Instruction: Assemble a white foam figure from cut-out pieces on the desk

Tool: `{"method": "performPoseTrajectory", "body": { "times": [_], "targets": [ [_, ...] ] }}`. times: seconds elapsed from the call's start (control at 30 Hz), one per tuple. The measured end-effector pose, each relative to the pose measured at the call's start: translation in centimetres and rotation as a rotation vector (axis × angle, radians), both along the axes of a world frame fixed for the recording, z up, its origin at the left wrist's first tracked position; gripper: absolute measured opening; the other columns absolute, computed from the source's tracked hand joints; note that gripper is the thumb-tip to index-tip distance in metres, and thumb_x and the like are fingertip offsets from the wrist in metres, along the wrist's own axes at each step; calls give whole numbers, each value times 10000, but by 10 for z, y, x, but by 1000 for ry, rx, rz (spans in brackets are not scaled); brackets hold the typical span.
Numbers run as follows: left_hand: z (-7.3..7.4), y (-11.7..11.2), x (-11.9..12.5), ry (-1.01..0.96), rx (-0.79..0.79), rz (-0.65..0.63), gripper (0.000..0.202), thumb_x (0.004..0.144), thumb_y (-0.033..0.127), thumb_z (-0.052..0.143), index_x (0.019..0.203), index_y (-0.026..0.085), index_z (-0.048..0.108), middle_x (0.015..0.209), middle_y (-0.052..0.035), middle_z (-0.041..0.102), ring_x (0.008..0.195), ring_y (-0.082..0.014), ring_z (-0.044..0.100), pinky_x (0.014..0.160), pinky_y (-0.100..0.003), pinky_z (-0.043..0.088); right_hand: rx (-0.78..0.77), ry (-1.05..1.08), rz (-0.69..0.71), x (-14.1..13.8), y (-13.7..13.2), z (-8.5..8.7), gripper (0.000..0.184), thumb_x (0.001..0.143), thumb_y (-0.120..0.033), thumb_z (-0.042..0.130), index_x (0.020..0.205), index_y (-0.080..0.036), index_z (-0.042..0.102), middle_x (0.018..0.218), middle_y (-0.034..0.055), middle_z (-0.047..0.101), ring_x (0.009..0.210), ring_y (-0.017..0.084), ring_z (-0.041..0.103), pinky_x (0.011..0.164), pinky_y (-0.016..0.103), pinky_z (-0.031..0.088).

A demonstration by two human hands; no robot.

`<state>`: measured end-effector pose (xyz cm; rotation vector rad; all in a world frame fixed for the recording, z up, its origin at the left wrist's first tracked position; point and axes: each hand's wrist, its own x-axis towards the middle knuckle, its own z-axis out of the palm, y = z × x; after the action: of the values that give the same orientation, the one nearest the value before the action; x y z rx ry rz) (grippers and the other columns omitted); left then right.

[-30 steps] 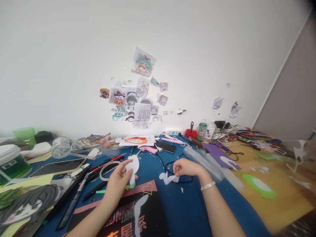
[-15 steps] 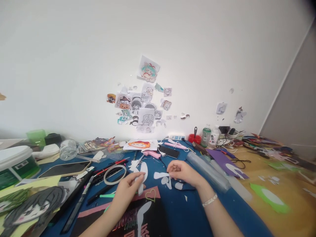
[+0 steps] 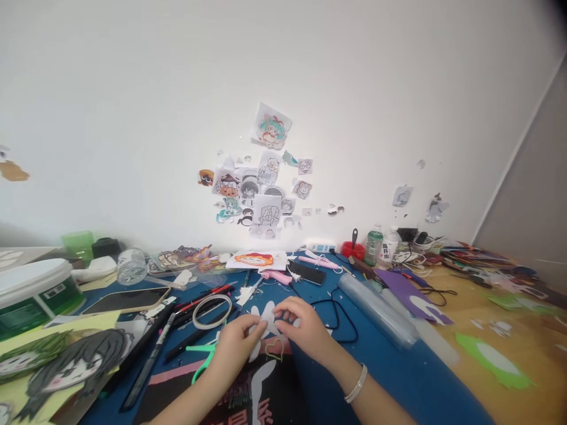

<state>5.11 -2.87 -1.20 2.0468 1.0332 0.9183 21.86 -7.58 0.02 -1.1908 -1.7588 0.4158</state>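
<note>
My left hand [image 3: 233,348] and my right hand [image 3: 303,330] meet low in the middle of the view, over the blue mat [image 3: 398,378]. Between their fingers they pinch a white paper cutout [image 3: 267,316]. A small heart outline [image 3: 274,348] lies just below the hands on a dark printed sheet [image 3: 248,395]. Green-handled scissors [image 3: 201,357] lie left of my left hand. A roll of tape [image 3: 212,310] rests beyond them. My right wrist wears a silver bracelet [image 3: 357,383].
Pens and markers [image 3: 195,304] and a phone [image 3: 126,301] lie at the left, with a green tub [image 3: 35,292] and drawn character sheets [image 3: 66,366]. A clear tube [image 3: 376,310], black cable [image 3: 343,324], bottles [image 3: 374,245] and paper scraps spread to the right. Stickers [image 3: 261,183] cover the wall.
My right hand has moved left and joined my left hand on the white cutout. The head view has shifted slightly left, so table items sit further right.
</note>
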Motion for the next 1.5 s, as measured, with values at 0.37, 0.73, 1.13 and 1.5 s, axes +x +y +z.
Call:
{"method": "performPoseTrajectory", "body": {
  "times": [0.37,0.73,1.13,1.5],
  "targets": [
    [-2,-3,2,27,92,-45,252,728,349,506,774,199,704,736,-43,675,644,-175,552,643,-267,412,63,-114,-31,-6,-1,-2,84,756,-122,550,695,-177,562,722,-3,548,729,134,483,659,234,370],
    [-5,1,1,-204,-258,-8,487,682,430,525,1078,149,569,519,30,558,484,-163,545,471,-243,376,-263,587,-117,8,5,5,183,650,-294,600,750,-158,529,564,-47,473,487,79,430,467,190,343],
    [-1,5,-2,-212,-314,23,444,690,404,496,1016,113,570,580,-29,654,423,-118,476,477,-245,375,-535,572,72,13,0,3,245,575,-232,675,776,-130,579,658,-3,577,566,114,550,547,234,446],
    [6,5,-5,-260,-360,67,472,658,416,494,1011,107,546,556,-23,632,460,-135,512,479,-248,384,-261,-278,-29,69,-8,17,104,679,-112,588,708,-183,657,782,9,572,709,128,524,646,225,408]
  ]
}}
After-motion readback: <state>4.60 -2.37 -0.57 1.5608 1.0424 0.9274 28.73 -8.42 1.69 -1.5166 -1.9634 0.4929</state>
